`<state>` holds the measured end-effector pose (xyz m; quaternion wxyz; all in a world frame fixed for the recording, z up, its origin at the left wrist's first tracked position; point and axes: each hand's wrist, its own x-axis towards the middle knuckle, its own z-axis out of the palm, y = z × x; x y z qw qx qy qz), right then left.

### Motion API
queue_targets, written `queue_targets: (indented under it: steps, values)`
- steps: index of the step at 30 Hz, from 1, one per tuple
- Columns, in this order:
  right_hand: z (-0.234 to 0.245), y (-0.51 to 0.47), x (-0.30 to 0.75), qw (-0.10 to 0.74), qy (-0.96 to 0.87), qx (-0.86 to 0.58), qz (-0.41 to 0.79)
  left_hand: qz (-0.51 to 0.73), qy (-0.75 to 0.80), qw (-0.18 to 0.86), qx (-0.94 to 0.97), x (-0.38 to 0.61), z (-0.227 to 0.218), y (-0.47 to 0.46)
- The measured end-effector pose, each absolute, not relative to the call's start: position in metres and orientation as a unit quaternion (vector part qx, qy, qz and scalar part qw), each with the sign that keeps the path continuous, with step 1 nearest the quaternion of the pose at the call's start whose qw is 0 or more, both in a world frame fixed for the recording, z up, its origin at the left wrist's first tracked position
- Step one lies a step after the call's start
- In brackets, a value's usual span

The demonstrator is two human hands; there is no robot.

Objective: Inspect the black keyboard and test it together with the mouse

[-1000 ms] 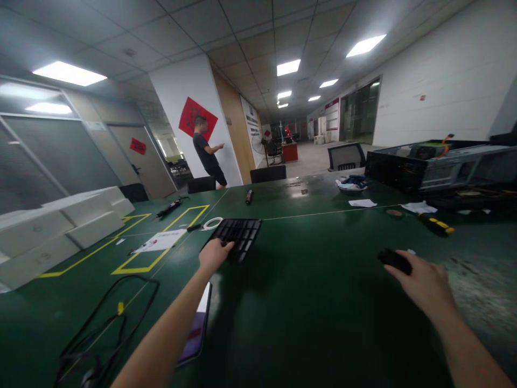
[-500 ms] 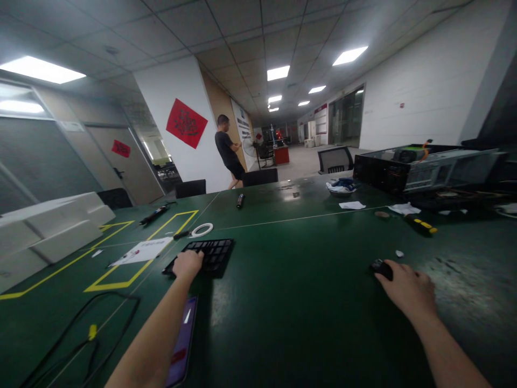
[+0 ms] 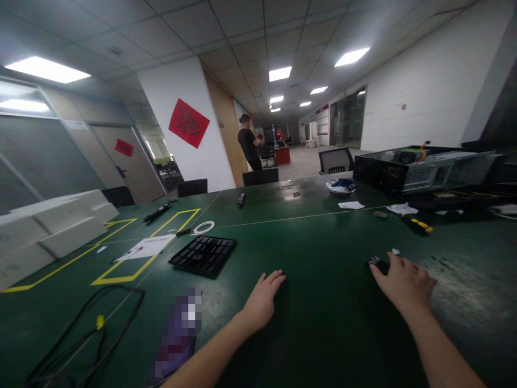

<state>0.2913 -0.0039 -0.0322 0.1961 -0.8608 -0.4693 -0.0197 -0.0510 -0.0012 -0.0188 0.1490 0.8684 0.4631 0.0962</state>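
My left hand (image 3: 263,299) hovers over or rests on the green table, its fingers stretched out and holding nothing. Left of it lies a flat black gridded panel (image 3: 204,254) with rectangular cells. Nearer to me is a purple-screened device (image 3: 177,334), blurred into blocks and partly covered by my left forearm. My right hand (image 3: 406,285) is at a small black object (image 3: 378,264), with thumb and fingers spread around its near side. The hand hides part of this object, so its kind is unclear.
A black cable (image 3: 141,302) with a yellow tag loops at left, near white foam blocks (image 3: 76,231). A white tape roll (image 3: 204,228) lies behind the panel. An open computer case (image 3: 420,167) and a yellow-black tool (image 3: 418,224) stand right. A person (image 3: 248,143) is beyond the table.
My left hand has let go of the gridded panel and moved right over the table. My right hand's fingers have lifted and spread at the black object. The person in the background has moved right.
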Motion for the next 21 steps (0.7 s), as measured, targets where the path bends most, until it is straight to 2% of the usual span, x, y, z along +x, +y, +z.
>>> queue_targets:
  steps: [3,7,10,13,15,18,21]
  values:
    - [-0.03,-0.004,0.289,0.204,-0.47,-0.858,-0.025,0.114,0.479,0.127,0.861,-0.052,-0.018,0.0]
    - [-0.028,-0.004,0.288,0.22,-0.461,-0.858,-0.046,0.154,0.533,0.029,0.832,-0.054,-0.012,0.001]
    - [-0.029,-0.004,0.288,0.232,-0.455,-0.858,-0.056,0.124,0.58,0.012,0.805,-0.057,-0.007,0.002]
    - [-0.03,-0.005,0.288,0.24,-0.458,-0.854,-0.064,0.088,0.594,0.07,0.797,-0.058,-0.005,0.002]
    - [-0.031,-0.005,0.288,0.238,-0.463,-0.851,-0.065,0.123,0.593,0.116,0.787,-0.058,-0.004,0.003]
    - [-0.032,-0.005,0.289,0.237,-0.461,-0.854,-0.048,0.251,0.622,0.226,0.707,-0.062,0.001,0.011]
    - [-0.033,-0.004,0.291,0.246,-0.463,-0.851,-0.014,0.393,0.665,0.356,0.526,-0.083,0.015,0.032]
